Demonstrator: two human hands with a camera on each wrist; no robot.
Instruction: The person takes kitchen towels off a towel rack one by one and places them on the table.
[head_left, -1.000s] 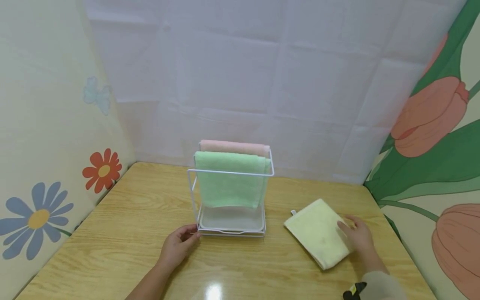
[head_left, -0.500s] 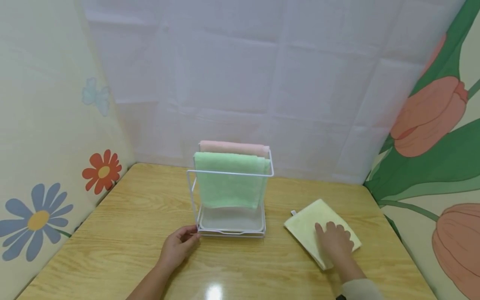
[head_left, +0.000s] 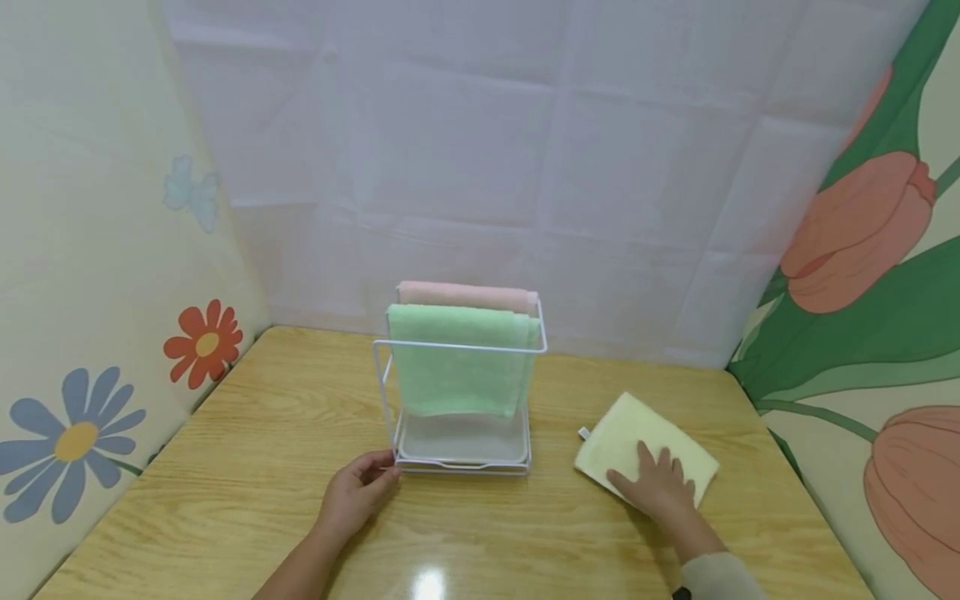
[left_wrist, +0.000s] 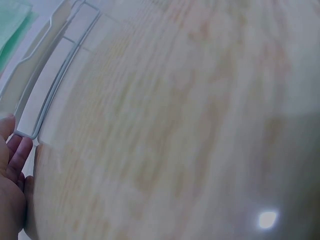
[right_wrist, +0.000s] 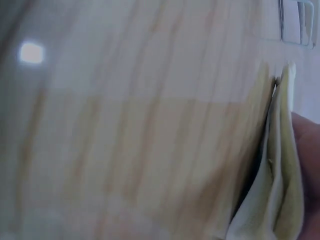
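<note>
A white wire rack [head_left: 462, 345] with a light tray [head_left: 465, 437] in its base stands mid-table. Over its bars hang a folded green towel [head_left: 461, 358] and, behind it, a pink towel [head_left: 465, 293]. My left hand [head_left: 354, 498] pinches the rack's front left corner; the left wrist view has the thumb and fingers at the wire base [left_wrist: 52, 92]. To the right lies a folded yellow towel [head_left: 637, 437] with a small white tag. My right hand [head_left: 660, 487] rests on it, fingers spread. Its folded layers [right_wrist: 280, 165] show edge-on in the right wrist view.
The wooden table [head_left: 300, 400] meets a white cloth backdrop [head_left: 465, 167] behind. Side panels with a painted blue flower [head_left: 45, 450] and painted tulips [head_left: 870, 233] flank it. A bright light reflection [head_left: 429, 583] shows near the front.
My right hand has come from the yellow towel's right side onto its top, and the towel has turned slightly. The left hand and the rack have stayed in place.
</note>
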